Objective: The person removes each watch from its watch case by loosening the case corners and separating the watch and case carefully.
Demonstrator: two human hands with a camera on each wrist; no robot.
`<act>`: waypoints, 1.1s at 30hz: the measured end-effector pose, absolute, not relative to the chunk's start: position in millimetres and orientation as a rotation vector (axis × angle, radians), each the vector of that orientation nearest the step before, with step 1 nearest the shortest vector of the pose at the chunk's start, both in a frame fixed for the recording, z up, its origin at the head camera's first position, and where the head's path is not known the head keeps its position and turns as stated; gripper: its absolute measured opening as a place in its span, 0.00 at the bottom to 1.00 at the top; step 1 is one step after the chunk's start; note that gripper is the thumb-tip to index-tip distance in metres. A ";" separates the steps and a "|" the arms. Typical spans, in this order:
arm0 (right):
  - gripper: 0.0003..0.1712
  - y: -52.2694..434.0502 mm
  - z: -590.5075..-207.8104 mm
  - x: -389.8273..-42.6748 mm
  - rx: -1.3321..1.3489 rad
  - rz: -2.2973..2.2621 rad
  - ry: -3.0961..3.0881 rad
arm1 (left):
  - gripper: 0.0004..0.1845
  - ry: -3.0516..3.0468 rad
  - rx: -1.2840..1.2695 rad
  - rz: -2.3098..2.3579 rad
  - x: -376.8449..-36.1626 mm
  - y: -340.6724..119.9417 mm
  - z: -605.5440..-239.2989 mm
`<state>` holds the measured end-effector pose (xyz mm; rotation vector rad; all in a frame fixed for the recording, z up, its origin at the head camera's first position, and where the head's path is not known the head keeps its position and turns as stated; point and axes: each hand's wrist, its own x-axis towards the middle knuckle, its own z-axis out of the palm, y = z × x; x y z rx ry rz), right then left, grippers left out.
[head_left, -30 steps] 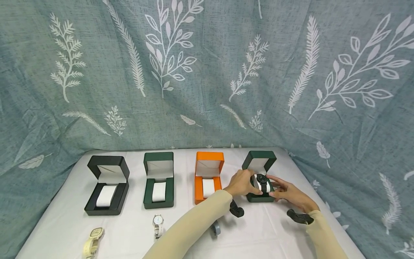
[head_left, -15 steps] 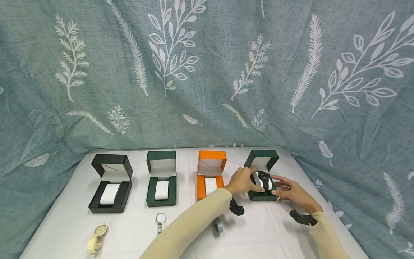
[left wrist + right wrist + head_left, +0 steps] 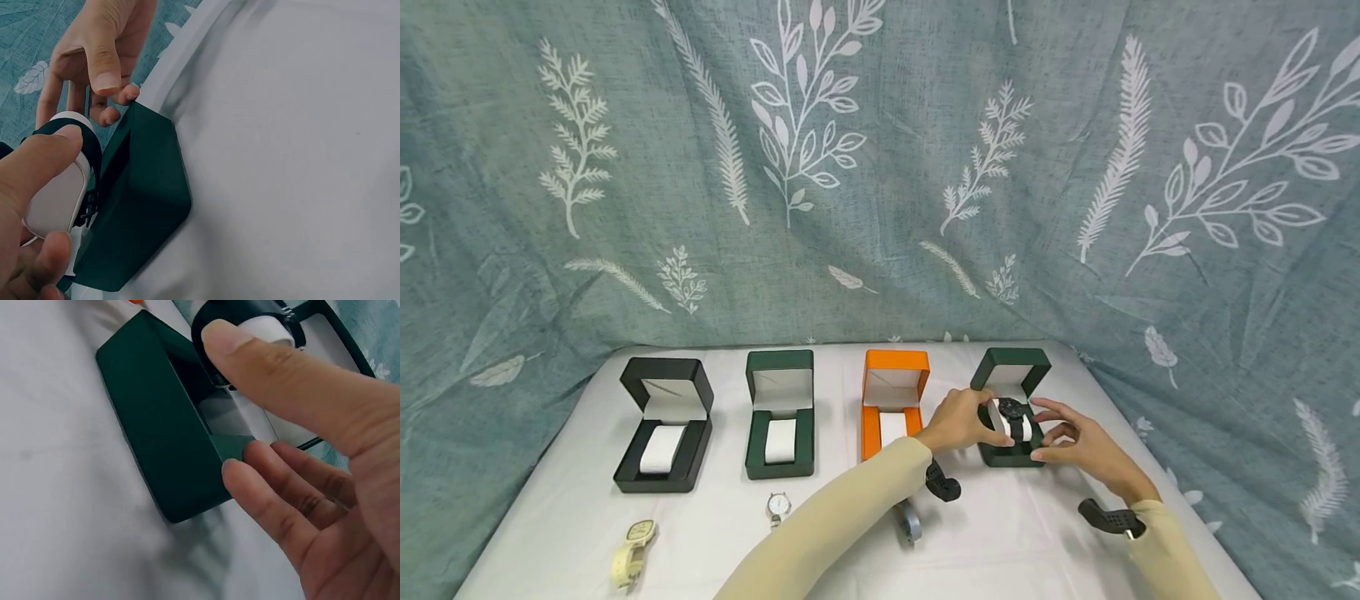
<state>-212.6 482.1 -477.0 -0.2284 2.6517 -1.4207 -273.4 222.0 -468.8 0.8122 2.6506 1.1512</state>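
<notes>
Both hands at rightmost green watch box (image 3: 1011, 417): left hand (image 3: 958, 421) pinches cushion w/ black watch (image 3: 1012, 411); right hand (image 3: 1075, 446) loose, fingertips on box's right edge, I'd say.

A makeshift display or photo set-up rather than a lived-in room; a teal leaf-print cloth (image 3: 880, 167) hangs as backdrop from nine o'clock round to three. A white-covered table (image 3: 1037, 533) carries a row of open watch boxes (image 3: 780, 412) at twelve; loose watches (image 3: 634, 551) lie toward seven.
</notes>
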 end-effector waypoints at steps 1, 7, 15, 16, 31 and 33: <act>0.51 480.5 -476.9 -213.3 -0.228 -1.419 2.656 | 0.45 2.644 0.813 1.160 -273.2 220.8 -468.0; 0.58 475.3 -476.7 -213.4 -0.276 -1.451 2.599 | 0.44 2.623 0.852 1.156 -269.9 219.1 -464.1; 0.58 469.0 -474.0 -211.1 -0.309 -1.508 2.488 | 0.44 2.582 0.942 1.207 -269.5 217.0 -468.7; 0.58 468.1 -473.5 -211.0 -0.309 -1.508 2.483 | 0.44 2.577 0.956 1.213 -269.6 216.8 -469.2; 0.55 462.7 -479.1 -217.7 -0.361 -1.555 2.463 | 0.43 2.521 1.050 1.268 -269.3 214.1 -466.6; 0.54 462.1 -479.7 -217.9 -0.364 -1.562 2.463 | 0.43 2.514 1.058 1.276 -269.4 213.5 -466.0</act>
